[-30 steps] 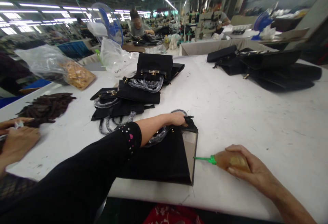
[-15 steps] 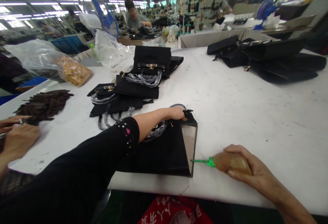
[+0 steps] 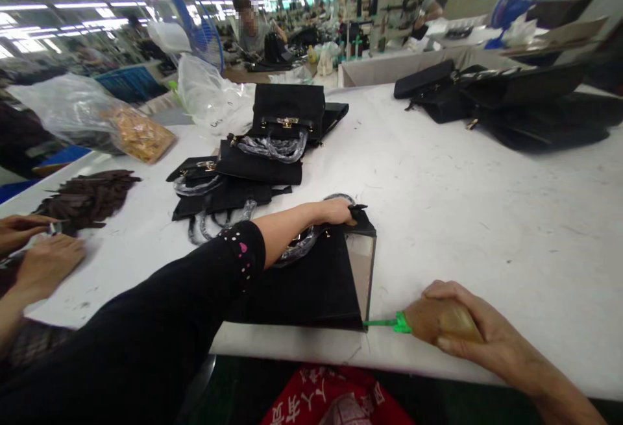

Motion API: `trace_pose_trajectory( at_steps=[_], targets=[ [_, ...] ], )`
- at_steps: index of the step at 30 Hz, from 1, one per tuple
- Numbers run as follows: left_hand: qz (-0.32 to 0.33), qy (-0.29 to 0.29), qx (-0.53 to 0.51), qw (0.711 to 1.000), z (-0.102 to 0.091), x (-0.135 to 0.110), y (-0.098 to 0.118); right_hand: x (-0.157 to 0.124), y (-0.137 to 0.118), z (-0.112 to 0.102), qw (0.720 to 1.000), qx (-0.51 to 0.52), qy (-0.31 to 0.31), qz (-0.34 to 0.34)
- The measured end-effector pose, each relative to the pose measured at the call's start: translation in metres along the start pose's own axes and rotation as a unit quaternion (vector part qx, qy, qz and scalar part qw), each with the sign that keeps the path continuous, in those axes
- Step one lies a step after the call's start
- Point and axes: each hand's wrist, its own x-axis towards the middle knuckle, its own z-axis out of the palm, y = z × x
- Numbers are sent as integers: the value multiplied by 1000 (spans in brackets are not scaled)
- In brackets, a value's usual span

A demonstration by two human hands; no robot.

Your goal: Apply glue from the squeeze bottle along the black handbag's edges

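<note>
Under the left hand [image 3: 337, 211], a black bag [image 3: 311, 289]; bottle [image 3: 428, 321] in right hand [image 3: 481, 337] beside.

Matt blk bag [image 3: 311, 282], glossy plastic handle wrap [image 3: 272, 146], gold metal clasp [image 3: 285, 123], green-plastic-tipped tool [image 3: 419, 318], scuffed matt wht table [image 3: 462, 204]

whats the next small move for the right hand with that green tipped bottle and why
Probably draw the bottle along the side panel of the black bag toward the left hand: its green tip sits at the panel's near corner, and the left hand pins the far corner.
</note>
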Motion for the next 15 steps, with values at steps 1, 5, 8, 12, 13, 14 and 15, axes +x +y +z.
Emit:
trace_pose_trajectory(
  at_steps=[1, 5, 8, 12, 13, 14, 15],
  targets=[
    [2, -1, -2, 1000, 0, 0, 0, -1, 0, 0, 1000, -6, 9, 2],
    [11, -3, -13, 1000, 2, 2, -4, -3, -4, 0, 1000, -10, -5, 10],
    [19, -3, -23, 1000, 3, 4, -8, -3, -8, 0, 1000, 4, -9, 5],
    [27, -6, -23, 999, 4, 6, -11, -4, -9, 0, 1000, 13, 5, 23],
    [30, -7, -20, 999, 4, 6, -11, -4, -8, 1, 999, 19, -4, 30],
    [33, -9, -16, 999, 3, 6, -11, -5, -8, 1, 999, 23, -10, 33],
    [36, -11, -12, 999, 3, 6, -11, -6, -8, 1, 999, 24, -11, 34]
  ],
)
